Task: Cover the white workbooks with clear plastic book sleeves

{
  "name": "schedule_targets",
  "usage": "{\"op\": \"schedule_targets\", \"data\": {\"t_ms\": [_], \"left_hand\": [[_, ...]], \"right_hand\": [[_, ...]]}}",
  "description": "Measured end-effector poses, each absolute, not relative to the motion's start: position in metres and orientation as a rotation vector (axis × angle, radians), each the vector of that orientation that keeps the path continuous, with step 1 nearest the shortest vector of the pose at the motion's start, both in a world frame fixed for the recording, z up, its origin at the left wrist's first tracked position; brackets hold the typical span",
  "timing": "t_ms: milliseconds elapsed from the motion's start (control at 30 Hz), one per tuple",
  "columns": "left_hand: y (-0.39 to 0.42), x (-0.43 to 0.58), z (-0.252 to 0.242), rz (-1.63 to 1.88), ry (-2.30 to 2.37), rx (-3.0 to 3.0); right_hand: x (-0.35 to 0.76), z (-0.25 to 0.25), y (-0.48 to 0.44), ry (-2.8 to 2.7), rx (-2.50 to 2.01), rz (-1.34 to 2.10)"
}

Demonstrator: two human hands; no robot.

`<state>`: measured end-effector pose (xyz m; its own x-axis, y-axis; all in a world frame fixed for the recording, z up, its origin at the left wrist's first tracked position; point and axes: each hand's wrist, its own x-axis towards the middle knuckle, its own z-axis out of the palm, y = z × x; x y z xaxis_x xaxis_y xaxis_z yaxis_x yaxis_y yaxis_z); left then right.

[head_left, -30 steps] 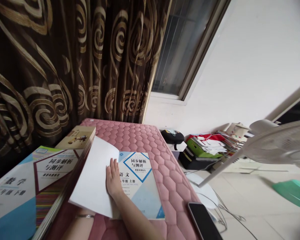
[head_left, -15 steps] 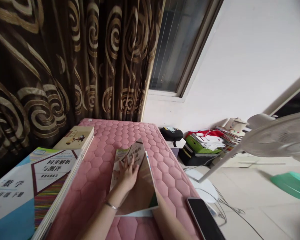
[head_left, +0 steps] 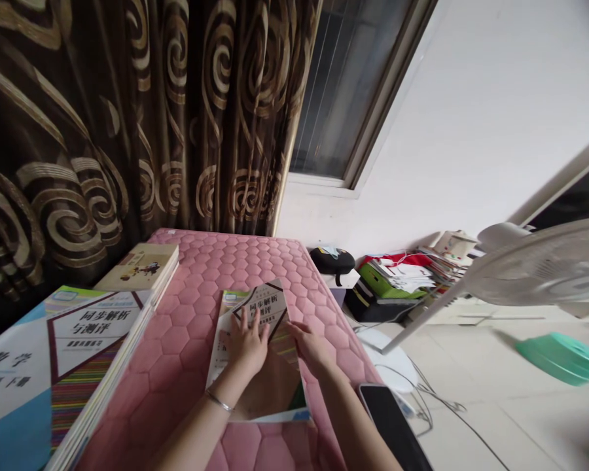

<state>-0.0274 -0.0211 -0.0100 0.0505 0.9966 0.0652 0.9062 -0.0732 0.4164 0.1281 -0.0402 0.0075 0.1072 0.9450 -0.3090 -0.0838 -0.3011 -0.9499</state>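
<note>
A thin workbook point(head_left: 265, 307) with a green, white and brown cover lies on another book on the pink quilted surface point(head_left: 186, 340). My left hand point(head_left: 248, 347) rests flat on its cover, fingers spread, a bracelet on the wrist. My right hand point(head_left: 310, 347) lies open on the workbook's right edge, fingers stretched toward the spine side. A blue corner of the lower book shows under the near right corner.
A stack of workbooks point(head_left: 69, 353) and a yellowish book point(head_left: 142, 265) lie at the left. A black phone point(head_left: 390, 428) sits at the near right edge. Beyond are a dark patterned curtain point(head_left: 127, 118), a white fan point(head_left: 530, 268), a black bag point(head_left: 331, 260) and floor clutter point(head_left: 402, 278).
A second ago my right hand pressed a blue workbook while a white-backed book came over it. That book now lies cover up on top, with both my hands flat on it.
</note>
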Motion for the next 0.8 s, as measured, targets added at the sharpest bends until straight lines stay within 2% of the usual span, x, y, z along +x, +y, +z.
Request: {"op": "schedule_targets", "data": {"t_ms": [133,300,400,800], "left_hand": [[-0.002,-0.079,-0.007,0.532,2.17,1.903],[0.024,-0.118,-0.01,0.415,2.085,1.864],[0.028,-0.114,-0.012,0.393,2.048,1.859],[0.027,-0.107,-0.015,0.434,1.993,1.848]], "right_hand": [[0.134,0.005,-0.039,-1.074,-1.748,1.159],[0.135,-0.012,-0.031,-1.279,-1.922,0.707],[0.13,-0.016,-0.026,-1.34,-1.993,0.567],[0.135,-0.018,-0.009,-1.391,-2.114,0.521]]}}
